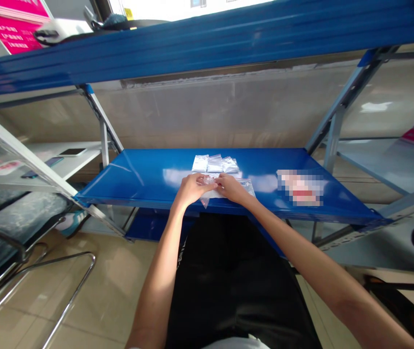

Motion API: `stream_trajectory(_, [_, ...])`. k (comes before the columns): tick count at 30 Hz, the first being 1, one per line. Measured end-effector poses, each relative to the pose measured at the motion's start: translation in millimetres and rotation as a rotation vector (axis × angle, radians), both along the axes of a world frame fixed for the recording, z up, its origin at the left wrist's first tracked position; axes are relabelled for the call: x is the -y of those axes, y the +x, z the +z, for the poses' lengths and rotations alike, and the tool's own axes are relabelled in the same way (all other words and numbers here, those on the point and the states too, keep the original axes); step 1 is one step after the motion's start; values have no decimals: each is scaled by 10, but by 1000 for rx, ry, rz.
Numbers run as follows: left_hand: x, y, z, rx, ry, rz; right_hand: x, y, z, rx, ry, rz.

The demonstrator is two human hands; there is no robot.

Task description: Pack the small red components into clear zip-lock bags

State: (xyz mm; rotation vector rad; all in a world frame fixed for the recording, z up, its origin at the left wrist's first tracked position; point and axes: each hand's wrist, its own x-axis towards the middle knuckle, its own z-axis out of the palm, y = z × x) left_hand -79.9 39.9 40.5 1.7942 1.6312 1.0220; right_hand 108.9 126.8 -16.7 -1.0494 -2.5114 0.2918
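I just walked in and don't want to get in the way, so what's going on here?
A person in dark trousers is at a blue table, bare hands close together over a clear plastic bag near the front edge. The left hand and right hand both touch it; how tightly is too small to tell. Just beyond them lie several small packets, side by side. Off to the right is a blurred-out item.

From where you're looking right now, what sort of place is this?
Probably an indoor workroom with shelving: a blue shelf serves as a work surface, small plastic bags lie on it, and a white shelf adjoins on the left.
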Motion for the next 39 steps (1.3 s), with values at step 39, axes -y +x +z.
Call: stream_trajectory(39, [-58, -6, -96, 64, -33, 5, -85, 63, -10, 25, -4, -39])
